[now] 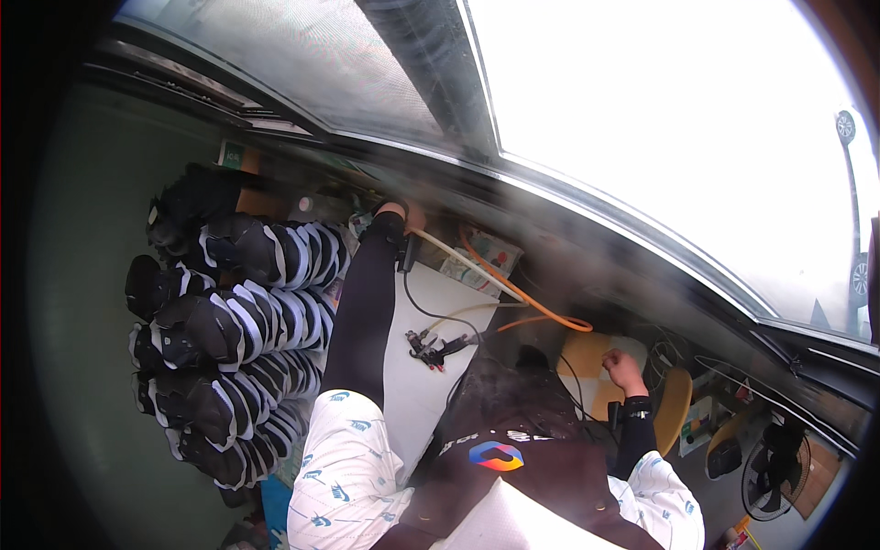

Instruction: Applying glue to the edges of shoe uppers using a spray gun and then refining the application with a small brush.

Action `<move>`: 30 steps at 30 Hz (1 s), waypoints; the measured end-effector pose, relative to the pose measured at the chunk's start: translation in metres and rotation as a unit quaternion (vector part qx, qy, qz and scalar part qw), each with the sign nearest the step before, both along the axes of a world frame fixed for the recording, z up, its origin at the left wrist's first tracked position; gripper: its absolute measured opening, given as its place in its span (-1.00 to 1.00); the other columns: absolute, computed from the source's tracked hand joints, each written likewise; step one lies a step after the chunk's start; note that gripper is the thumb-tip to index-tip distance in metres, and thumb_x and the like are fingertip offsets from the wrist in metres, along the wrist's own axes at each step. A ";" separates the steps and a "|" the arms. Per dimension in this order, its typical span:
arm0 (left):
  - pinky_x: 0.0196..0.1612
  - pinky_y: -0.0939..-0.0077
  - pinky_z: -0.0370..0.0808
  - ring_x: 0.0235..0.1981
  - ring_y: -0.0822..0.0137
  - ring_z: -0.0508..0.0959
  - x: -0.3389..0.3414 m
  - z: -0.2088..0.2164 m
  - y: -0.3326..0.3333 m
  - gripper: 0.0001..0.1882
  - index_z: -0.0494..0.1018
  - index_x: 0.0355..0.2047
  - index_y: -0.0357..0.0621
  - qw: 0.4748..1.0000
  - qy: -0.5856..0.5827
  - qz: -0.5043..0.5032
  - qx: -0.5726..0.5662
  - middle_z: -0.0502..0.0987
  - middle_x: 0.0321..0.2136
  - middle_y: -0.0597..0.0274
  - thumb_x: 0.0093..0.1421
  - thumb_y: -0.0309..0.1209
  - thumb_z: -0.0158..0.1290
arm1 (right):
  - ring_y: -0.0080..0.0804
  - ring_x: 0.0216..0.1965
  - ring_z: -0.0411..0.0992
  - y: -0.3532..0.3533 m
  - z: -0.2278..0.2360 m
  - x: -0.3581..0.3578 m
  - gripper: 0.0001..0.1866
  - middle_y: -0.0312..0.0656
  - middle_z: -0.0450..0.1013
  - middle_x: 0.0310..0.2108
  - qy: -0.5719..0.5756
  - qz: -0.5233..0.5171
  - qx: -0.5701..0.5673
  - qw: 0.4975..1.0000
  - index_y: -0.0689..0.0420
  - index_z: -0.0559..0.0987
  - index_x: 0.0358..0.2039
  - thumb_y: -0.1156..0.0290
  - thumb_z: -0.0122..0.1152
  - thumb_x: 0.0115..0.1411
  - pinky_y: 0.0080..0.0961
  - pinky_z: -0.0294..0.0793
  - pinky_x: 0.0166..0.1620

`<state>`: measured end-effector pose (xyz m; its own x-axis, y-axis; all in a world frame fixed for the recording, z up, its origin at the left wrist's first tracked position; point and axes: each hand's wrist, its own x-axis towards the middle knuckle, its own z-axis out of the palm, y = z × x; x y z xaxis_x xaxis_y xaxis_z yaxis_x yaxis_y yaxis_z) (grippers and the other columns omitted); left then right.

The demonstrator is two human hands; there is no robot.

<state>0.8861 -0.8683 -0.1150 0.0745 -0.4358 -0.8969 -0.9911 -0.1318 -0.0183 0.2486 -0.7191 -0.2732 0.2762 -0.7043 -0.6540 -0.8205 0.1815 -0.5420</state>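
Reaching to the far end of the white tabletop (442, 295), the left hand (414, 216) is beside a cream flexible hose (467, 261); I cannot tell its fingers' grip. The right hand (623, 368), fingers curled closed, is near a yellow-and-white flat panel (579, 353).

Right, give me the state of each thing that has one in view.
left hand: fingers largely hidden, grip unclear
right hand: fingers curled, no held thing visible
black tool: lying on the white tabletop, unheld
orange hose: bent into a curve
black-and-white pieces: nested in rows
fan: running or stopped, cannot tell
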 end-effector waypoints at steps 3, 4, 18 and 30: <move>-0.48 0.28 0.55 -0.65 0.29 0.60 -0.012 0.004 -0.008 -0.59 0.63 -0.58 -0.12 1.000 0.013 -0.014 0.001 0.64 -0.62 0.20 0.26 -0.10 0.09 | -0.18 -0.20 0.67 0.013 0.001 -0.009 -0.76 -0.03 0.67 -0.28 0.000 -0.030 -0.003 1.000 0.23 0.66 -0.17 0.36 0.19 0.25 -0.30 0.60 -0.11; -0.48 0.28 0.55 -0.65 0.30 0.60 -0.005 -0.001 -0.002 -0.58 0.63 -0.57 -0.12 1.000 0.023 0.018 -0.007 0.64 -0.62 0.20 0.27 -0.09 0.09 | -0.18 -0.20 0.67 0.015 0.003 -0.006 -0.76 -0.04 0.67 -0.29 0.001 -0.044 -0.006 0.999 0.23 0.66 -0.18 0.36 0.18 0.25 -0.31 0.60 -0.11; 0.24 0.27 0.45 0.29 -0.01 0.46 0.005 -0.083 0.133 -0.52 0.48 0.22 -0.10 0.770 0.256 0.192 -0.552 0.47 0.27 0.04 0.27 -0.50 0.17 | -0.15 -0.21 0.65 0.063 0.014 0.011 -0.73 -0.05 0.67 -0.31 0.057 -0.013 0.014 0.998 0.24 0.64 -0.18 0.27 0.20 0.30 -0.30 0.58 -0.10; -0.20 -0.01 0.56 -0.21 -0.21 0.62 -0.051 -0.109 0.139 -0.81 0.53 -0.05 -0.02 0.676 0.064 0.330 -0.656 0.65 -0.28 -0.08 0.35 -0.40 0.07 | -0.03 -0.19 0.63 0.083 0.025 0.027 -0.73 0.03 0.65 -0.30 0.050 -0.026 0.007 0.998 0.19 0.67 -0.18 0.25 0.23 0.27 -0.21 0.58 -0.09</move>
